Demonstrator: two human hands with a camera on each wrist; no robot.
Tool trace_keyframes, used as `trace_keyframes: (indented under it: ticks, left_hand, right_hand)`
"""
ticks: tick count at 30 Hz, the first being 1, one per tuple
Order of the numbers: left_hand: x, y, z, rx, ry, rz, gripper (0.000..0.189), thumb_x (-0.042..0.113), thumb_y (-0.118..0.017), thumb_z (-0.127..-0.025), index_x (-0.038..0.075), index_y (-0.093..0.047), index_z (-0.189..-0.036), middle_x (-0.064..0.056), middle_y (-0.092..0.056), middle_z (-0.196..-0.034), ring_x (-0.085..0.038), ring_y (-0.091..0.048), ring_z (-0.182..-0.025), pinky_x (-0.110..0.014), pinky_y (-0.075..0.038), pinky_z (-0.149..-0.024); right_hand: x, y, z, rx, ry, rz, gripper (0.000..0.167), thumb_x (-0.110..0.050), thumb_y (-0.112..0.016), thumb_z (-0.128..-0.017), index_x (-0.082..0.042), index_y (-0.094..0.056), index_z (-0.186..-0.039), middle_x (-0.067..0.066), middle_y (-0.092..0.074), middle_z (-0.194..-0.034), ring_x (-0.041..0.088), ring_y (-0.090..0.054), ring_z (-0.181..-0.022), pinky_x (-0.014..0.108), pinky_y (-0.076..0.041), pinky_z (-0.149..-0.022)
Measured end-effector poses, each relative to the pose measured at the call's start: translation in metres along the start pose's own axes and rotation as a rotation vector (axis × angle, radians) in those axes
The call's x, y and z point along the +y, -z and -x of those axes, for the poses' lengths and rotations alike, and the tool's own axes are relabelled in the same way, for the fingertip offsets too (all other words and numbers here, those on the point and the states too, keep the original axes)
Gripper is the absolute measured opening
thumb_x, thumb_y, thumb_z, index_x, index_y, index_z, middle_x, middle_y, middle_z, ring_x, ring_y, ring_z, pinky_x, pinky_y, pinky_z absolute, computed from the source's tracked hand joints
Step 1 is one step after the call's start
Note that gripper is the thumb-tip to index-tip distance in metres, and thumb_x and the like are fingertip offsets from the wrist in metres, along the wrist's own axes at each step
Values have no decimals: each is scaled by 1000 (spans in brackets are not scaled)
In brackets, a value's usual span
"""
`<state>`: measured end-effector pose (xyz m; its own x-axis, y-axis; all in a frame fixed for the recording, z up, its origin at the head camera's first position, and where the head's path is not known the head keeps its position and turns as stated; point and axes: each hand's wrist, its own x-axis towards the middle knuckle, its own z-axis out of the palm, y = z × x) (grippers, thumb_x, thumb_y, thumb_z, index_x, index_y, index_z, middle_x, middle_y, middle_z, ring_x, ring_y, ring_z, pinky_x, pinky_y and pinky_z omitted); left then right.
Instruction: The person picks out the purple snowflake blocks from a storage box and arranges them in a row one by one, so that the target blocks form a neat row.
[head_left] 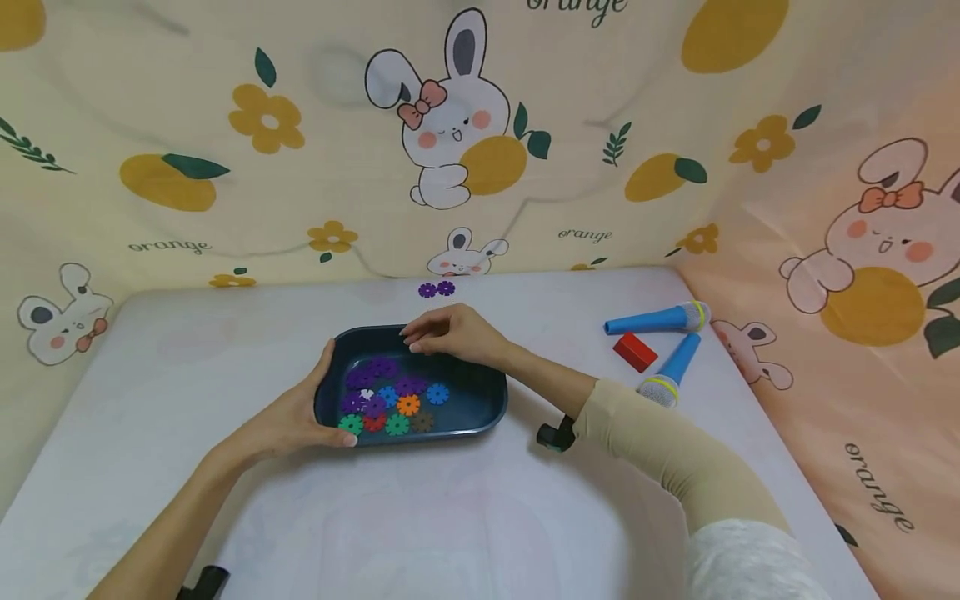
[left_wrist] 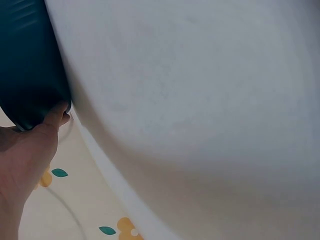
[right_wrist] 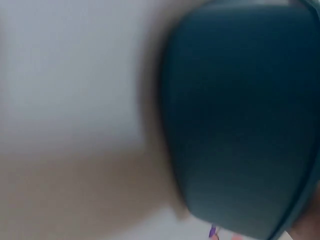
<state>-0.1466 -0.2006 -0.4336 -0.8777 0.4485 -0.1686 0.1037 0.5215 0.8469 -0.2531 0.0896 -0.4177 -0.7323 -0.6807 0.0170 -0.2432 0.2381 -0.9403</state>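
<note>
Though wide, left hand [head_left: 302, 415] around end of tray [head_left: 468, 402]

A person's bare left forearm [head_left: 197, 490] angles forward, the left hand [head_left: 313, 408] gripping with thumb and fingers apart, as the sleeved right arm [head_left: 678, 454] reaches inward, fingers of the right hand [head_left: 457, 335] loosely curled above its thumb.

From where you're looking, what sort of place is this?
Probably a tabletop play or filming corner: a rabbit-and-orange printed backdrop stands behind a white table, which holds toy-like blue microphones and a dark tray of colourful notched discs.
</note>
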Motion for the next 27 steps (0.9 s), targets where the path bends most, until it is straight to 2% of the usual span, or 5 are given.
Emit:
trace_keyframes:
  ticks: [4, 9, 13, 20, 27]
  left_hand:
    - [2, 1, -1, -6, -6, 17, 140, 25, -92, -70, 21, 18, -157, -26, 2, -163, -51, -8, -146, -69, -14, -112]
    - [3, 1, 2, -19, 12, 33, 141, 24, -92, -70, 17, 19, -157, -28, 3, -162, -53, -6, -145, -71, -13, -110]
    - [2, 0, 2, -16, 11, 39, 140, 25, -91, -71, 20, 20, -157, -27, 3, -163, -52, -5, -146, -71, -12, -111]
    - [0, -2, 2, -19, 36, 49, 137, 28, -89, -73, 23, 20, -157, -22, 7, -164, -50, -1, -147, -70, -9, -111]
    - [0, -2, 2, -13, 27, 57, 138, 27, -90, -73, 22, 19, -157, -22, 6, -164, -49, -1, -147, -70, -9, -112]
  right_hand:
    - [3, -12, -2, -28, 15, 47, 28, -10, -72, -91, 4, -71, -116, 14, -74, -108, 13, -71, -94, 27, -55, -86]
    - [9, -26, -4, -80, -24, 128, 28, -14, -74, -91, -1, -72, -115, 9, -74, -109, 8, -68, -91, 23, -54, -85]
    - [10, -29, -5, -98, -65, 222, 28, -15, -78, -87, -7, -75, -113, 3, -73, -110, 7, -66, -92, 20, -53, -85]
    - [14, -33, -4, -187, -113, 362, 31, -16, -81, -84, -13, -75, -114, -3, -71, -110, 9, -63, -94, 17, -51, -82]
    - [15, -37, -4, -222, -81, 466, 31, -12, -80, -85, -13, -75, -115, -2, -65, -103, 6, -60, -92, 16, -50, -81]
